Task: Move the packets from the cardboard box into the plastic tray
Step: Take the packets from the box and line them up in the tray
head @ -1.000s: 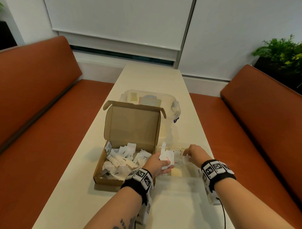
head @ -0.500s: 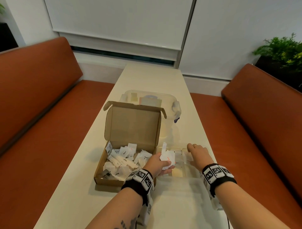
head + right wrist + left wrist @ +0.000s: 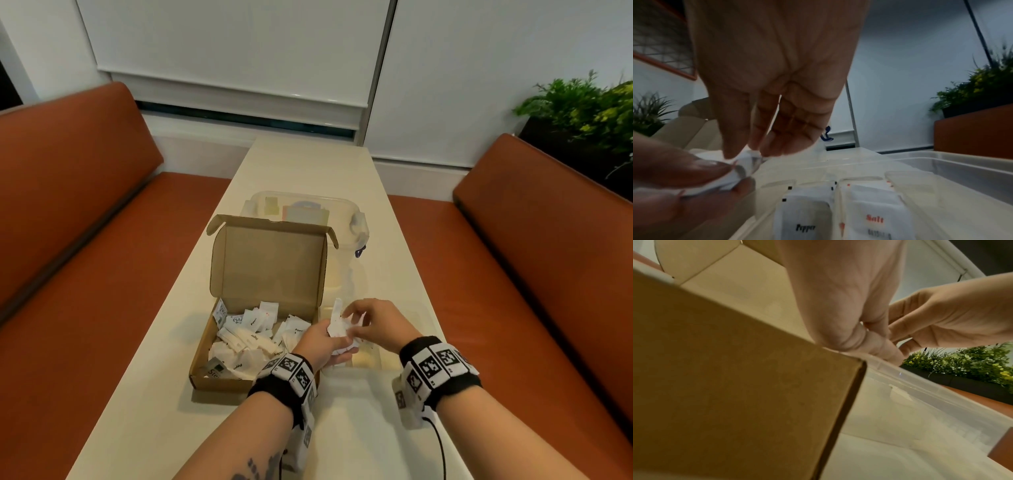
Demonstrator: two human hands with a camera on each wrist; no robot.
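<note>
packets point(image 3: 863, 217) read "pepper", "salt" (tray point(image 3: 962, 164)).

Matt brown corrugated card for the cardboard box point(image 3: 267, 270), a little rough and fibrous on its outer wall point(image 3: 740, 386). Thin white paper, crinkled and printed, for the packets point(image 3: 253, 337). Clear, smooth, slightly glossy plastic for the plastic tray point(image 3: 953, 164) and for the lidded container point(image 3: 346, 219). Smooth cream laminate with a soft sheen for the table point(image 3: 308, 164). Orange-brown leather-like upholstery, matt, on the benches point(image 3: 534, 246). Black cloth for the wristbands point(image 3: 274, 389).
</note>
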